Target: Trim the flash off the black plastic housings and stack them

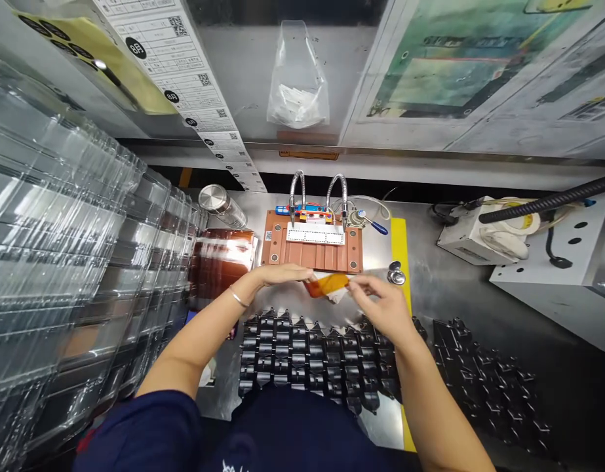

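Observation:
A translucent amber film sheet (pixel 330 284) is held up between my two hands, just in front of a reddish-brown fixture block (pixel 312 257). My right hand (pixel 383 305) pinches its right end between thumb and fingertips. At the left end is my left hand (pixel 282 274), its fingers long and close together; the thumb is mostly hidden, and the grip looks closed on the film. Behind the film, a whitish piece (pixel 336 296) partly shows. On the fixture sits a white strip with rows of small dots (pixel 316 233), beneath two bent metal hoses (pixel 337 187).
Black moulded parts (pixel 307 351) stand in rows close to my body, with more black parts (pixel 489 373) at right. Stacked clear trays (pixel 86 249) crowd the left, beside amber sheets (pixel 222 259) and a metal-lidded jar (pixel 216 200). A white device (pixel 472 233) stands right.

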A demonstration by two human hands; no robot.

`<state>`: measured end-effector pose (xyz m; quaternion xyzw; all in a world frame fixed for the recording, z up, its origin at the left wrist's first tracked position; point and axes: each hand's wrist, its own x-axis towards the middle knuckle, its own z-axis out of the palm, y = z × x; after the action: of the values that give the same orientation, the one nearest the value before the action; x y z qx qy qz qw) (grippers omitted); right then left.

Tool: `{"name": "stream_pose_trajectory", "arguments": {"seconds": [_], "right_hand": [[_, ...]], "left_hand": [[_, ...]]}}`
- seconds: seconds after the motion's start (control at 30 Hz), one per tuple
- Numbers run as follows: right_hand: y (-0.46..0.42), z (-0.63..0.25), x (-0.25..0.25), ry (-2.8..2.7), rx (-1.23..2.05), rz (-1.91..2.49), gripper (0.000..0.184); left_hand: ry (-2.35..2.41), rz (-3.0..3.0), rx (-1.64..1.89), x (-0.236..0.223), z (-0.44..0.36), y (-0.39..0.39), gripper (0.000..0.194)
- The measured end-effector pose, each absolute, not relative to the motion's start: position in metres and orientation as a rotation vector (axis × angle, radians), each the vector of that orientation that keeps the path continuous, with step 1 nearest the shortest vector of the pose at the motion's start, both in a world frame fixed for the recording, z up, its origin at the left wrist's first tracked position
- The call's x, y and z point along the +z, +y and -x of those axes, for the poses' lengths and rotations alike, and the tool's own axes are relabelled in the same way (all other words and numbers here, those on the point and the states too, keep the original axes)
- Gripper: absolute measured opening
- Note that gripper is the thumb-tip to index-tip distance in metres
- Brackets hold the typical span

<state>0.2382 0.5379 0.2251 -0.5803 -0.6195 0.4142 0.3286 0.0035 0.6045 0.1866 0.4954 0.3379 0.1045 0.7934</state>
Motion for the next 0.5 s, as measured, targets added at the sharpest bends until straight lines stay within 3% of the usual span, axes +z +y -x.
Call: {"name": "stream_pose_trajectory", "arguments": {"seconds": [0.2, 0.37, 0.5], "right_hand": [[0.570, -0.205, 0.157, -0.812, 1.223, 1.591, 0.026], [0.588, -0.193, 0.128, -0.518, 1.235, 1.614, 0.023], [0.603, -0.200, 0.118, -0.481, 1.254, 1.669, 0.020]], "left_hand": [[1.198, -0.646, 0.527, 0.158, 0.044, 0.600, 0.026], [1.477, -0.593, 0.660, 0.143, 0.020, 0.622, 0.020], [1.591, -0.645, 0.743, 0.131, 0.002, 0.635, 0.035]]}}
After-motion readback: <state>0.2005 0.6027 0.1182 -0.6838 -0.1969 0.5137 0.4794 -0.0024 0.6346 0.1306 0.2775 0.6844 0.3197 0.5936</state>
